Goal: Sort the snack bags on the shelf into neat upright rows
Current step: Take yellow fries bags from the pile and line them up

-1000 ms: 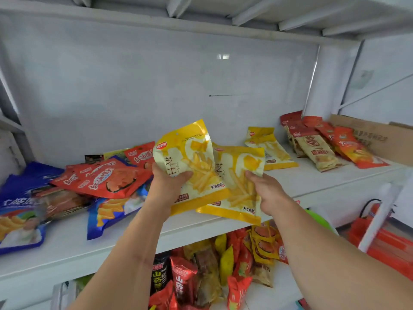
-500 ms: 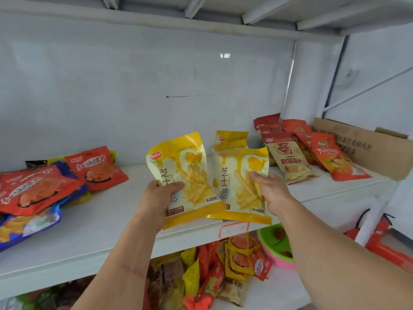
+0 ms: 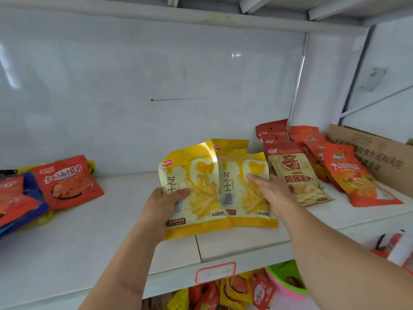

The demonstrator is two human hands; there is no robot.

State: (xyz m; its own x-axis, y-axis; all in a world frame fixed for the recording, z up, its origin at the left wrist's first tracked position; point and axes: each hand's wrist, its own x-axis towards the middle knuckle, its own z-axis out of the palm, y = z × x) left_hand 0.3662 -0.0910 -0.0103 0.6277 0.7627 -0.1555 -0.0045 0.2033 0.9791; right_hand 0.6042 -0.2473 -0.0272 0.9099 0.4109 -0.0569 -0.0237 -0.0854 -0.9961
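Note:
My left hand [image 3: 164, 205] grips a yellow fries bag [image 3: 196, 186] by its lower left side and holds it upright over the white shelf [image 3: 100, 238]. My right hand [image 3: 271, 194] holds a second yellow fries bag [image 3: 237, 186] right beside it, fingers spread across its front. Behind these two, more yellow bags [image 3: 231, 145] lean toward the back wall. A tan-and-red bag [image 3: 297, 175] and orange-red bags [image 3: 348, 173] lean in rows to the right.
A red bag [image 3: 67, 182] and blue and red bags [image 3: 15, 204] lie in a loose heap at the left. A cardboard box [image 3: 375, 153] stands at the far right. The lower shelf holds more snack bags [image 3: 237, 291] and a green-and-pink bowl [image 3: 286, 280].
Both hands have carried the two yellow bags rightward along the shelf and lowered them in front of the other yellow bags. The heap at the left has slid toward the frame edge.

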